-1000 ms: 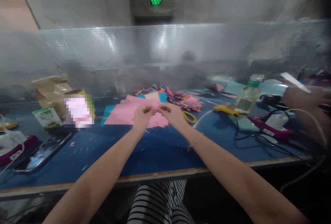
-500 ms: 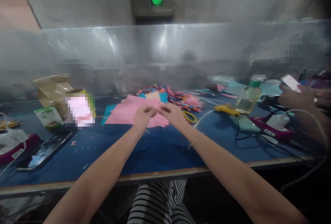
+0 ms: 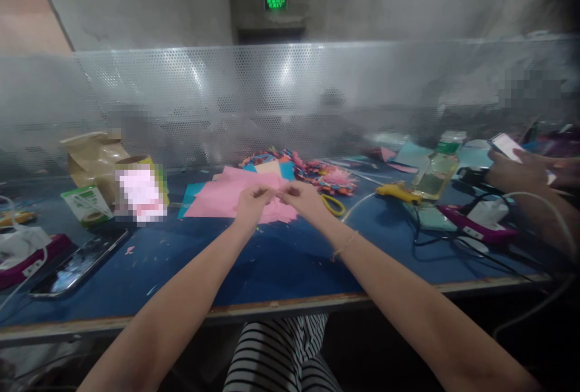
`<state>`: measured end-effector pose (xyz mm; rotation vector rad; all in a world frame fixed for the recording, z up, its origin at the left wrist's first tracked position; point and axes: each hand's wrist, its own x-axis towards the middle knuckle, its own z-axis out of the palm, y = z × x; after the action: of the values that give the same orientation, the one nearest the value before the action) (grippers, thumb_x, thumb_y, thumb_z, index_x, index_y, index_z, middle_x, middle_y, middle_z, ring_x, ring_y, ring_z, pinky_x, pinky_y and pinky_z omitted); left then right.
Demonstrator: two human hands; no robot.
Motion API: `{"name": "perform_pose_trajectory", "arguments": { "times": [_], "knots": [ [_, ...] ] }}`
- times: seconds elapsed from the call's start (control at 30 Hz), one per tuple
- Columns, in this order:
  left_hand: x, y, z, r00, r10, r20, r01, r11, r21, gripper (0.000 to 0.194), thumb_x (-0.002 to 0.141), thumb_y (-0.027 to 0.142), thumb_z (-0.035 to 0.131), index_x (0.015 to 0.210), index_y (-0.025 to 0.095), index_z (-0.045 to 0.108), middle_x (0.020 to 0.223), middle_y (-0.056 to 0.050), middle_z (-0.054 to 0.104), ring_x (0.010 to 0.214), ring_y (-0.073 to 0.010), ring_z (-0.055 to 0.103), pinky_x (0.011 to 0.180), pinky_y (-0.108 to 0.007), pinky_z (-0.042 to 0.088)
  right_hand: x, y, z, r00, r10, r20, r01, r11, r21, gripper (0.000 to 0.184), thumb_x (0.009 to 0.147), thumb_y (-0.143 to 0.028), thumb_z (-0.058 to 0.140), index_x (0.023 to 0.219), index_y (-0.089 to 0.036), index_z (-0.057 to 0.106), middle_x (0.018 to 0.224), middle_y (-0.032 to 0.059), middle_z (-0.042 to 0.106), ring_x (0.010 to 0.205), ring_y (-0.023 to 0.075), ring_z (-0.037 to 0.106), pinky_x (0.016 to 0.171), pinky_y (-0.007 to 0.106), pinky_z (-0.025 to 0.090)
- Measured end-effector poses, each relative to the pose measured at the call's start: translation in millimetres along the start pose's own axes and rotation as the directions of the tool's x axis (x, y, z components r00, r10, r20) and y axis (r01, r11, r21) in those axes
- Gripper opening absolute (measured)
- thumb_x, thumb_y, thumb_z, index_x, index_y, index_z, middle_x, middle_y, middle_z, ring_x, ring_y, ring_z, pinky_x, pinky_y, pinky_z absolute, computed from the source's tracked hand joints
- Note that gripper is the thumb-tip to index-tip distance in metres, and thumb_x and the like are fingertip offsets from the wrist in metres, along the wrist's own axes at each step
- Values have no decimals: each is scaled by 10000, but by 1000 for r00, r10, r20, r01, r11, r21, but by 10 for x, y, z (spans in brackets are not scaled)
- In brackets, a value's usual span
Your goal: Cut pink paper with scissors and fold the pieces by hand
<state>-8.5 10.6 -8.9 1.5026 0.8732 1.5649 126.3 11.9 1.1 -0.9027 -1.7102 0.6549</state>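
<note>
My left hand (image 3: 252, 201) and my right hand (image 3: 301, 197) meet above a stack of pink paper sheets (image 3: 214, 197). Both are closed in a pinch, fingertips nearly touching, on a small piece of pink paper (image 3: 274, 191) mostly hidden by the fingers. Blue paper (image 3: 192, 189) sticks out at the left of the stack. Just right of my right hand lies a yellow loop (image 3: 334, 205), which looks like a scissors handle. Fringed, many-coloured paper strips (image 3: 333, 179) are heaped behind.
On the left are a phone (image 3: 79, 264), a green-and-white box (image 3: 87, 206), a brown paper bag (image 3: 93, 153) and a power strip (image 3: 40, 258). To the right are a yellow glue gun (image 3: 397, 192), a bottle (image 3: 435, 168), cables and another power strip (image 3: 475, 223). Another person's hand (image 3: 516, 171) holds a phone.
My hands stay almost in place over the pink sheets, still pinching, with only slight finger movement. The other things lie as before.
</note>
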Motion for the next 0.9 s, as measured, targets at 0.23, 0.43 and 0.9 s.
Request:
{"name": "perform_pose_trajectory", "arguments": {
  "times": [0.23,0.43,0.9],
  "knots": [
    [13,4,11,996,-88,12,88,993,-75,183,595,320,594,612,138,576,564,22,531,533,-74,498,599,-246,454,-4,-10,9,997,76,26,-79,988,130,273,551,-373,633,625,-124,551,497,-13,536,482,91,513,514,240,431],
    [7,50,35,999,-35,-18,36,998,56,211,563,324,626,609,133,551,549,19,539,497,-85,509,561,-261,467,19,71,26,986,166,-12,-155,946,285,243,542,-337,631,603,-128,521,489,-38,506,463,70,490,501,220,414],
    [41,22,-25,957,-288,41,291,951,-105,269,449,278,713,557,132,514,488,8,551,486,-101,542,523,-237,418,36,138,51,986,166,19,-163,935,316,226,603,-342,574,652,-124,537,574,-26,523,530,67,512,554,219,427]
  ]
}}
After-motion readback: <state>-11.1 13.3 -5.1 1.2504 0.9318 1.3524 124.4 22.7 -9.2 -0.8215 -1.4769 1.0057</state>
